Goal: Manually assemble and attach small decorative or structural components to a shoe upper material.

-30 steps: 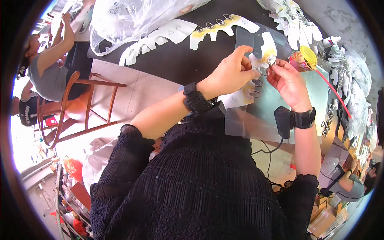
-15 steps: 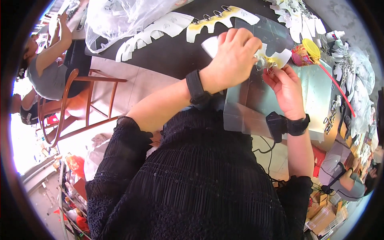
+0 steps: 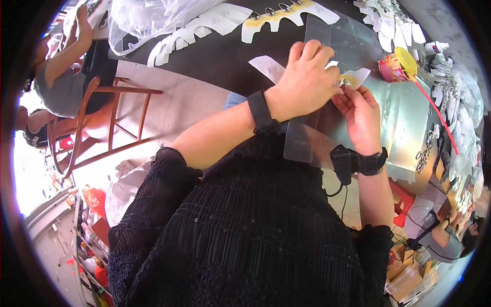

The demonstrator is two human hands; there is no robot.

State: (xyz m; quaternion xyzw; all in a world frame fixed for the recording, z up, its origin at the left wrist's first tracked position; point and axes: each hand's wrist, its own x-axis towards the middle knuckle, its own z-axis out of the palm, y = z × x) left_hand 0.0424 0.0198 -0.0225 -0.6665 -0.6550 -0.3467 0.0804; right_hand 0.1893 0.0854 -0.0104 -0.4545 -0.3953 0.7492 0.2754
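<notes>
My left hand [image 3: 308, 79] is closed over the middle of a white scalloped card strip [image 3: 358, 77] smeared with yellow. Its plain end sticks out left of my knuckles. My right hand [image 3: 364, 115] pinches at the strip's lower edge, where a small silver metal ring [image 3: 346, 82] shows between thumb and forefinger. My fingertips partly hide the ring. Beyond my hands, a similar yellow-smeared strip [image 3: 281, 16] with several rings lies on the dark table. To its left is a plain white scalloped strip [image 3: 204, 30].
A red tub [image 3: 391, 69] with a yellow rim and a red stick [image 3: 434, 110] stands on clear plastic sheeting [image 3: 399, 117]. White pieces [image 3: 391, 25] heap up at far right, above loose metal rings [image 3: 423, 153]. A plastic bag [image 3: 148, 25] lies far left. Other people sit on both sides.
My left hand has shifted slightly right and down, and more of the strip's left end shows. My right hand has drawn closer to it. The view has moved a little.
</notes>
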